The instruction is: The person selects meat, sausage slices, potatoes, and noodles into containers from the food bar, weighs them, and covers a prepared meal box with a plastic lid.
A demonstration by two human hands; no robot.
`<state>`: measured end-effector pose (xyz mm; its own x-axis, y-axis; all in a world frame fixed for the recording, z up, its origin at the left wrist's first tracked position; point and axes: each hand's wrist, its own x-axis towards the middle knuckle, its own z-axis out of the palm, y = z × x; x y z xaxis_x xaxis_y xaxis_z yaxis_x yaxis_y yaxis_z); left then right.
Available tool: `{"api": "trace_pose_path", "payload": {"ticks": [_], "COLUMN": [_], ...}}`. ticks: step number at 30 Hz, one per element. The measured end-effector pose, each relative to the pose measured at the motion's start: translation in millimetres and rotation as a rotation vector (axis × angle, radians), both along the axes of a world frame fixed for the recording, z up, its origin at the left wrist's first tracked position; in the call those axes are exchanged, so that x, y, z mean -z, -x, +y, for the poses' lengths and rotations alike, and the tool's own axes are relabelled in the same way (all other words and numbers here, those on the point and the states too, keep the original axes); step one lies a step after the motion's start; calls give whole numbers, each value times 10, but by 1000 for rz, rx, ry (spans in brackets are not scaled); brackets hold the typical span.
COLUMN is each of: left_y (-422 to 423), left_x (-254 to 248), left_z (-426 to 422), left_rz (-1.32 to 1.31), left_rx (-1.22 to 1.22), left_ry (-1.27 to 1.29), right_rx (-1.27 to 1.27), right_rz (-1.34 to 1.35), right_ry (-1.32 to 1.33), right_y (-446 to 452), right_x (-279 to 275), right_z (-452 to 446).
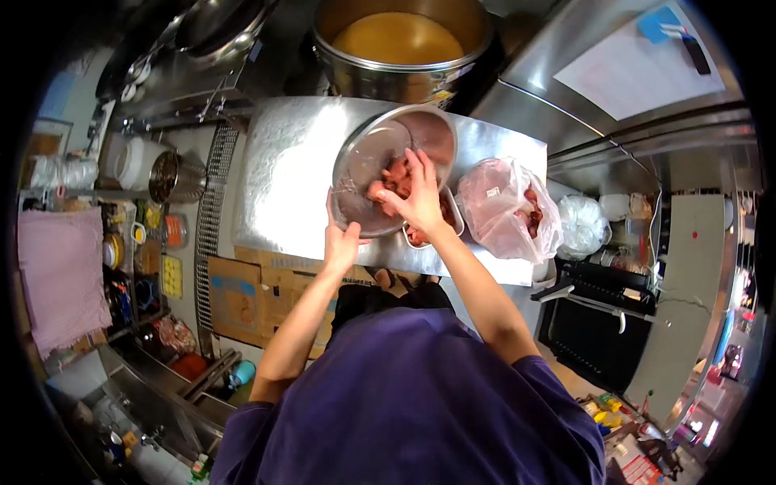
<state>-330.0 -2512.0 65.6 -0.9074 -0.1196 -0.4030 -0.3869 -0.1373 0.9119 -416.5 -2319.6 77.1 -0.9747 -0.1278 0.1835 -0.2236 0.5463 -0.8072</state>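
A large steel mixing bowl (356, 174) is tilted above the steel worktable. Its near left rim is in my left hand (343, 245), the thumb on the near side and the other fingers mostly hidden behind it. Inside the bowl, my right hand (420, 198) is curled over pieces of raw red meat (394, 174), with meat between the thumb and fingers. Partly hidden under the bowl and my right wrist is a white container (457, 218) holding more meat. To its right sits a clear plastic bag (501, 202) with dark red meat inside.
A big steel pot (396, 73) of yellowish-brown liquid stands behind the worktable (283, 186). Flattened cardboard (259, 295) lies on the floor. Shelves with jars and a pink towel (63, 275) are at left. A steel cabinet (550, 105) rises at right.
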Motion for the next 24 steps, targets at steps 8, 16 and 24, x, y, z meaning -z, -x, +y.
{"api": "trace_pose_path", "payload": {"ticks": [8,16,24], "left_y": [-13,-185,-264], "left_x": [-137,15,180], "left_z": [589,610,644], "left_rz": [220,510,555], "left_rx": [145,199,113], "left_ry": [308,639,661], "right_rx": [14,33,-70], "right_rz": [96,139,115], "right_ry": [-357,-76,-478], "right_y": [-240,-457,-477], "right_x": [519,462,603], "right_z": [455,732,629]}}
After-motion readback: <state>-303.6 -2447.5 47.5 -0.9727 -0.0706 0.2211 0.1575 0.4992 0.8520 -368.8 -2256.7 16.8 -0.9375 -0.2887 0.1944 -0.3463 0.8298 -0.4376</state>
